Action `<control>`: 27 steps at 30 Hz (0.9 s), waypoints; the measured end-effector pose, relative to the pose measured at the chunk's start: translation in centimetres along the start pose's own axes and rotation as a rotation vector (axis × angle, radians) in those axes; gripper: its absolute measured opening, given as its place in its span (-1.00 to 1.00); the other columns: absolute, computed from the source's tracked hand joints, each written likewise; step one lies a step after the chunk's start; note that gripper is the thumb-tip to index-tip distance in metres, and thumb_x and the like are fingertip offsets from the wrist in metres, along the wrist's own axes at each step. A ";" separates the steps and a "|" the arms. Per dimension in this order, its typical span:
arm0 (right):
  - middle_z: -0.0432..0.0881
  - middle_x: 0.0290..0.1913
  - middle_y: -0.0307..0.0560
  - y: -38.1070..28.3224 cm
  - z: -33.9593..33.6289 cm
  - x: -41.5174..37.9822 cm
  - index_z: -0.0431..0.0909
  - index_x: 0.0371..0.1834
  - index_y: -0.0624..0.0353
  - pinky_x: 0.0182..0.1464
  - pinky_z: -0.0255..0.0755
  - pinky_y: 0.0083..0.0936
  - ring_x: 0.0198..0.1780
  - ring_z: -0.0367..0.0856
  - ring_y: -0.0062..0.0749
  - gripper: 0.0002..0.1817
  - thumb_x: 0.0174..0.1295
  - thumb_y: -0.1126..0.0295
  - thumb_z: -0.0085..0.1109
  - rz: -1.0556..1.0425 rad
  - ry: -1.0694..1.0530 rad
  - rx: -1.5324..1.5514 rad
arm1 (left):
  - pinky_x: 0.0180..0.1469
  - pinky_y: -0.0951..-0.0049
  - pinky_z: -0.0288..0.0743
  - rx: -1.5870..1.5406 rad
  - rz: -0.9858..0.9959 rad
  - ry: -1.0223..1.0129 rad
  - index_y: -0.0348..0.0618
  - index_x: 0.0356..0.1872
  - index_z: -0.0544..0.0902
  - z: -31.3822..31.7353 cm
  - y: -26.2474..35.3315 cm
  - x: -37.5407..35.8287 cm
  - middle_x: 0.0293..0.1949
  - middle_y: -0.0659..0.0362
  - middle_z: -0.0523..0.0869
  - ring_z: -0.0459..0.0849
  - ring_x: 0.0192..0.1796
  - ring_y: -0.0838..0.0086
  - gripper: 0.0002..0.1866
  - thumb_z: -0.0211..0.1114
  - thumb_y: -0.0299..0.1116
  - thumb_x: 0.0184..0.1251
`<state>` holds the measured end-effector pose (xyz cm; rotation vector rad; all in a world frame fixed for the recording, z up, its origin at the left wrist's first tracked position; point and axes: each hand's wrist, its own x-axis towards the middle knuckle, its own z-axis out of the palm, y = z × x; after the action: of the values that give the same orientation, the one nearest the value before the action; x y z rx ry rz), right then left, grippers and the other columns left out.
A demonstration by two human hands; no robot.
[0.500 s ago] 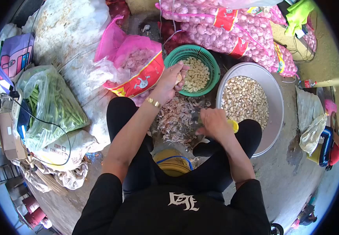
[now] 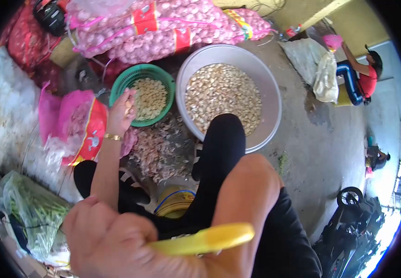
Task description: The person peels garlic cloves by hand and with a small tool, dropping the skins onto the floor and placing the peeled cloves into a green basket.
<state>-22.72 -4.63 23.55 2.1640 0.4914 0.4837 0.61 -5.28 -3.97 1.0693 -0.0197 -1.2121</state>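
Note:
My left hand (image 2: 122,113) is curled beside the left rim of the green basket (image 2: 171,88), closed round pale garlic cloves (image 2: 127,107). Peeled cloves (image 2: 149,97) lie in that basket. Large and close to the camera, my right hand (image 2: 112,236) is closed on a yellow handle (image 2: 209,239); whatever is at its other end is hidden. Many unpeeled cloves (image 2: 223,97) fill part of the wide grey basin (image 2: 271,92). Dry garlic skins (image 2: 156,153) are heaped on the floor below the basket.
Pink net sacks of garlic (image 2: 200,23) lie behind the basin. An opened pink sack (image 2: 73,120) and a bag of green beans (image 2: 33,208) are at left. A yellow bucket (image 2: 176,199) stands between my legs. Right: a seated person (image 2: 366,74) and a motorcycle (image 2: 351,231).
My right hand has come up from beside the skins, close to the camera, with the yellow handle. The view has turned right. My left hand stays by the basket.

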 end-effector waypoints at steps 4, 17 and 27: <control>0.31 -0.55 -0.37 3.8 -5.7 1.3 0.41 -0.59 0.17 -0.54 0.25 -0.68 -0.50 0.36 -0.64 -0.73 -0.30 0.53 0.39 0.526 -0.416 0.465 | -0.71 0.67 0.12 0.003 0.012 0.018 -0.11 -0.08 0.58 -0.2 -0.1 0.0 -0.52 0.36 0.47 0.37 -0.66 0.66 -0.66 0.16 -0.02 0.50; 0.53 -0.56 -0.18 3.7 -3.2 -3.1 0.41 -0.47 0.03 -0.51 0.20 -0.33 -0.52 0.48 -0.40 -0.71 -0.09 0.22 0.36 0.572 -0.571 0.894 | -0.70 0.71 0.10 -0.030 -0.058 0.073 -0.09 -0.10 0.61 1.3 0.3 -2.1 -0.49 0.36 0.51 0.38 -0.61 0.65 -0.61 0.18 0.06 0.46; 0.65 -0.29 0.29 -0.8 16.5 -0.9 0.54 -0.19 0.38 -0.13 0.48 -0.11 -0.20 0.64 0.21 -0.56 0.19 0.13 0.33 0.987 -0.072 1.556 | -0.68 0.76 0.40 -0.122 -0.115 -0.029 -0.22 -0.19 0.52 3.0 3.9 -8.1 -0.42 0.16 0.60 0.59 -0.47 0.49 -0.56 0.18 0.04 0.47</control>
<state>-15.39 -15.33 13.34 3.8820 -0.5768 0.5970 -1.45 -1.25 4.34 0.9565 0.0928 -1.3155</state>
